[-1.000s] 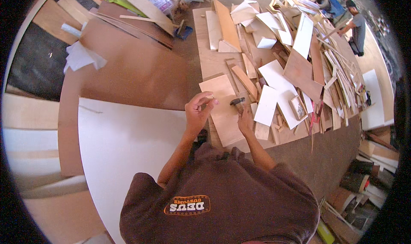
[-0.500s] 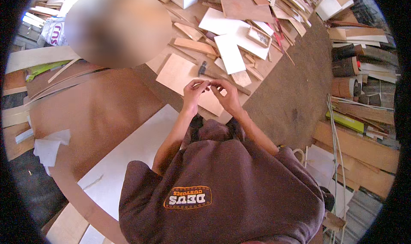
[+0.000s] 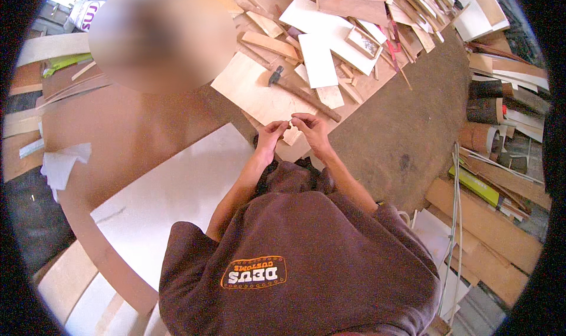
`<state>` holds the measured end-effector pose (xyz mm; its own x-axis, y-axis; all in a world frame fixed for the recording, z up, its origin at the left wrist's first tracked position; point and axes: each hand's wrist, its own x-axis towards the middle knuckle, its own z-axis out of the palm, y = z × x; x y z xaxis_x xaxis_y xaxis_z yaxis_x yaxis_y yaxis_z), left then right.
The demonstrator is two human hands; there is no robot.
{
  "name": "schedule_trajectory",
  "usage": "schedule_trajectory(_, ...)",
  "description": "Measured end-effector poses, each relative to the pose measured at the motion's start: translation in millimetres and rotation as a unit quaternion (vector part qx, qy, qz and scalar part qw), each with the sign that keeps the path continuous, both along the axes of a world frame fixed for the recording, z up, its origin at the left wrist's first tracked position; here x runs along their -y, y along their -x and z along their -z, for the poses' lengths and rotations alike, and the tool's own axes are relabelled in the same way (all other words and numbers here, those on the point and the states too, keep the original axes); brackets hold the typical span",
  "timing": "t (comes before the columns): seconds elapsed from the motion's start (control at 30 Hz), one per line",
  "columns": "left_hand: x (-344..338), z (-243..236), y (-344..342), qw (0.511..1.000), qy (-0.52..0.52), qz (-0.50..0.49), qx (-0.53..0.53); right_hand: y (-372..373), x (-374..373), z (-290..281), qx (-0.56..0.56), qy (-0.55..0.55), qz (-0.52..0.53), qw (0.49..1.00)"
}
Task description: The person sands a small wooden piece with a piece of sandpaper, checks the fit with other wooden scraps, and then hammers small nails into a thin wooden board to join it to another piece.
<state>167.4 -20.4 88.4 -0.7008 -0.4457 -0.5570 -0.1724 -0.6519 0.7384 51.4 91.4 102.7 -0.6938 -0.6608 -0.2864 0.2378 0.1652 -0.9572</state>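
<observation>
- One broad brown sheet spans the left side, apart from the person's hands.
- The surface, ahead and to the right, carries a dense heap of wood offcuts at its far part.
- A white sheet lies partly over the brown one, left of the forearms.
- The pale plywood panel rests flat on the near corner of the surface, just ahead of the hands; no fastener is discernible in it.
- A smaller white board lies beside the panel, among the offcuts.
- The hammer lies unheld, its dark head on the panel and its wooden handle slanting toward the right.
- A shallow wooden box sits among the offcuts; its small contents are indistinct.
- The left hand and right hand meet before the chest, thumb and fingers of each pinched together.
- The small slender piece is between their fingertips, too small to identify. Judged by this pose, its handling is under way and unfinished; the panel appears unworked, and what remains beyond that cannot be told.
</observation>
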Motion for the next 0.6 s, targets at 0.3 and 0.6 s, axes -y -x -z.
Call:
schedule_trajectory(0.3, -39, 82, -41, 0.830, 0.529, 0.087, 0.153, -8, -34, 62, -0.176, -0.153, -0.093, 0.968)
schedule_trajectory(0.6, -64, 128, -41, 0.698, 0.696, 0.050, 0.163, -14, -34, 102, -0.340, -0.047, -0.162, 0.925)
